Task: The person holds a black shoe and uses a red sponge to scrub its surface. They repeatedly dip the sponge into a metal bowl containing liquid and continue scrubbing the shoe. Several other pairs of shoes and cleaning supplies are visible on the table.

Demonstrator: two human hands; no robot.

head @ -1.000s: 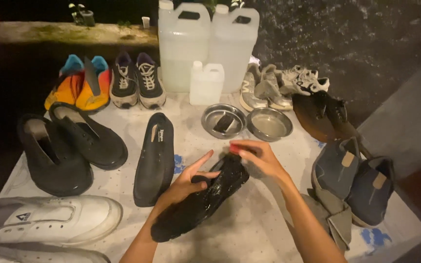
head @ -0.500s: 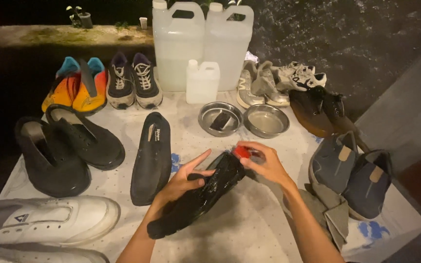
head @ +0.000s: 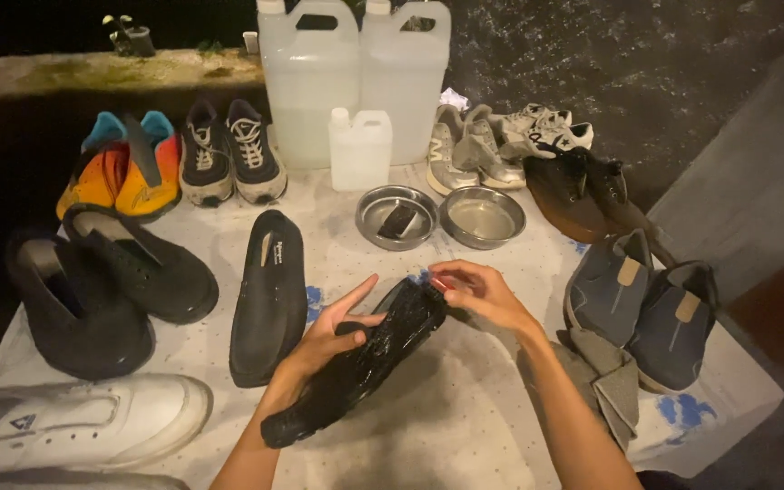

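A: Cradling the black shoe (head: pixel 365 363) in the left hand (head: pixel 333 331), fingers spread, thumb lifted, palm under the middle rather than closed round it. Held tilted above the worktop (head: pixel 465 426), toe high toward the right hand (head: pixel 478 295), heel low near the forearm.

B: And the right grip?

A: Pressed together at the fingertips, pinching a small red thing (head: pixel 440 284) just at the toe. Too small to say what.

B: Looks slick, that upper. Glossy, wet-looking, crinkled with highlights.

A: Hence the worry. With so loose a cradle and so shiny a surface, could slide heel-first out of the palm and drop onto the cloth. Could also twist if pressed hard at the toe alone.

B: Anything close enough to get knocked?

A: Just beyond the toe, two steel bowls (head: pixel 483 216), shallow, round, bright; one with a dark block inside. Might tip on a sharp swing, and likely wet the cloth if holding any liquid.

B: Further out?

A: On the left, a matching black slip-on (head: pixel 269 290), matte and dry-looking, flat on its sole. Behind the bowls, a small white jug (head: pixel 360 148) before two big translucent jugs (head: pixel 310 82), squared, rigid plastic. On the right, a crumpled grey rag (head: pixel 605 381), soft, beside blue-grey canvas shoes (head: pixel 646 308). Near left corner, a smooth white sneaker (head: pixel 93 422).
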